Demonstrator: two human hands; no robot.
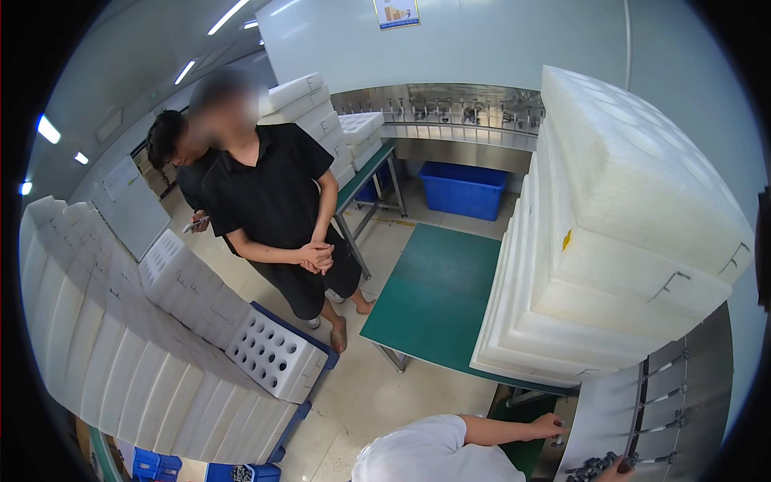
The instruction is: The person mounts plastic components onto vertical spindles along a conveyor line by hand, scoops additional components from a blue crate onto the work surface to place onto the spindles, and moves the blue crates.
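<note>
My left hand [548, 426], at the end of my outstretched arm, has its fingers curled closed on a small grey metal part [556, 440]. This is beside the narrow metal edge of the work line. My right hand [617, 472] is partly cut off by the bottom edge, with its fingers bent. What it grips is too small to make out. Directly beside it lies a heap of small dark-grey metal parts [593, 467] on the pale work surface [590, 422]. A row of metal holders [665, 394] runs along the right side of that surface.
A tall stack of white foam trays [618, 265] stands on a green table [434, 277]. More foam trays [120, 321] stand at left. Two people in black stand beyond the table, one with clasped hands [316, 255]. A blue bin [462, 191] is at the back.
</note>
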